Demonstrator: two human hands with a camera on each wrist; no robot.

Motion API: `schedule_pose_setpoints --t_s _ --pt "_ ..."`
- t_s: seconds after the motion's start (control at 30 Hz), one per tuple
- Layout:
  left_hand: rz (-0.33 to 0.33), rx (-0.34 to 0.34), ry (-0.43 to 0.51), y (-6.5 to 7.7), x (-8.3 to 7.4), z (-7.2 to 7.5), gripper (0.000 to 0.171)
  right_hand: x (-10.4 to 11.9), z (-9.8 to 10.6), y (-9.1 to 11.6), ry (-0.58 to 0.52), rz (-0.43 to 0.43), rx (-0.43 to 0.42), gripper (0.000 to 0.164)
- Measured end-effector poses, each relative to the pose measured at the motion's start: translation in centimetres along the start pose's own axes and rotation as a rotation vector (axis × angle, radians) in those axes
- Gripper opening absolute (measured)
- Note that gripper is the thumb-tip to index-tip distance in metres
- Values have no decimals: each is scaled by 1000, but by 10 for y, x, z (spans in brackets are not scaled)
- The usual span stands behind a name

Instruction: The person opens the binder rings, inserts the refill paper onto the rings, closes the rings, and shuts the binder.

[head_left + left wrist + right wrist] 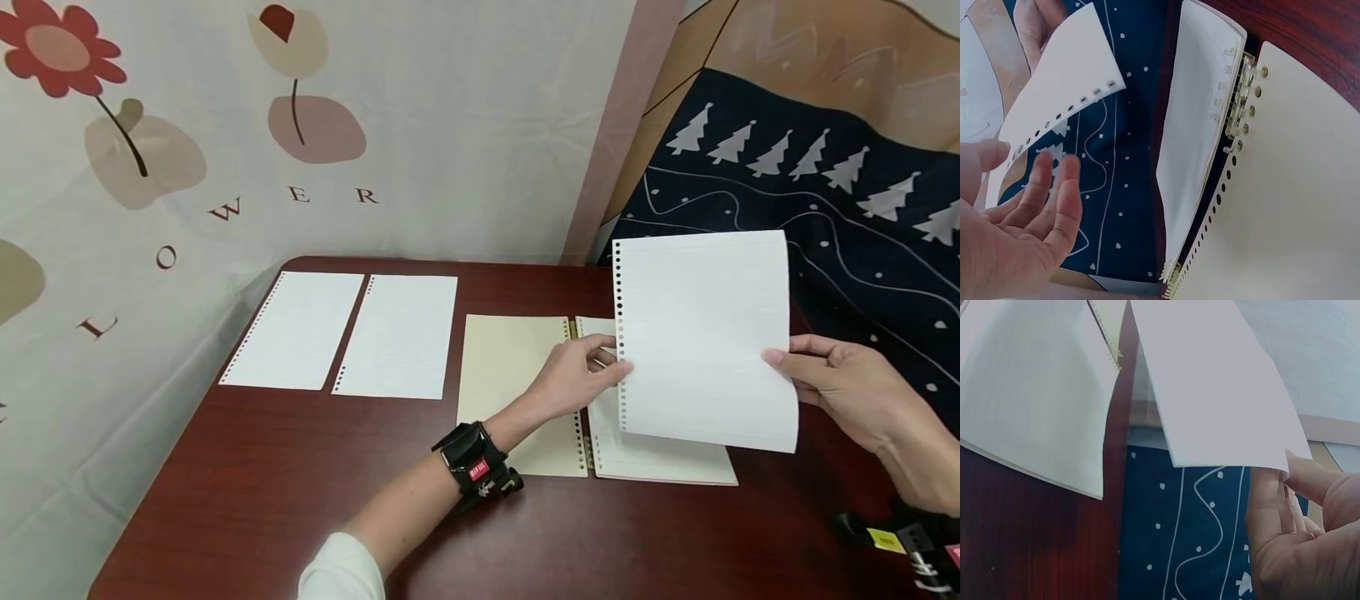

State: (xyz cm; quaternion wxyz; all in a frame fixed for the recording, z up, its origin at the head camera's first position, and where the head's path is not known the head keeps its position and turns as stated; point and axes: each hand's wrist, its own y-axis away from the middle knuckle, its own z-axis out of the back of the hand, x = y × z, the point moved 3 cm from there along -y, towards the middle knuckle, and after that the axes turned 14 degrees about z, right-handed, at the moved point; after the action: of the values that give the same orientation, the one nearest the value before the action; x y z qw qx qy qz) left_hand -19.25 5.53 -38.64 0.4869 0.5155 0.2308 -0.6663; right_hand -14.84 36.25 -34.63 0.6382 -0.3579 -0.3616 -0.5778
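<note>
A loose-leaf sheet [701, 333] with punched holes down its left edge is held up over an open ring binder notebook. My right hand [855, 387] pinches the sheet's right edge, thumb in front; the right wrist view shows this hand [1304, 519] at the paper's corner. At the holed edge is my left hand [581, 375], its thumb by the holes. In the left wrist view, the fingers of this hand [1029, 231] are spread apart, without a visible grip. Beneath lie the notebook's cream cover [510, 367], its binder rings [1241, 100] and a white page stack [667, 462].
Two more punched sheets, a left one [296, 329] and a right one [397, 333], lie side by side on the dark red wooden table [300, 467]. Behind hangs a flower-printed cloth [465, 125]. A navy cloth with white trees [750, 192] is at the right.
</note>
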Motion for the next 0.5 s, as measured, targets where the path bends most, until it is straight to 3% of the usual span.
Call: schedule_pose_setpoints --t_s 0.2,0.37,0.5 --pt "39 6 82 2 0 0 30 0 -9 1 -39 4 33 26" --pt "34 0 85 1 4 0 14 -2 -14 2 -58 -8 62 25" --pt "38 -7 75 0 9 1 13 -3 -18 3 -42 -18 72 31"
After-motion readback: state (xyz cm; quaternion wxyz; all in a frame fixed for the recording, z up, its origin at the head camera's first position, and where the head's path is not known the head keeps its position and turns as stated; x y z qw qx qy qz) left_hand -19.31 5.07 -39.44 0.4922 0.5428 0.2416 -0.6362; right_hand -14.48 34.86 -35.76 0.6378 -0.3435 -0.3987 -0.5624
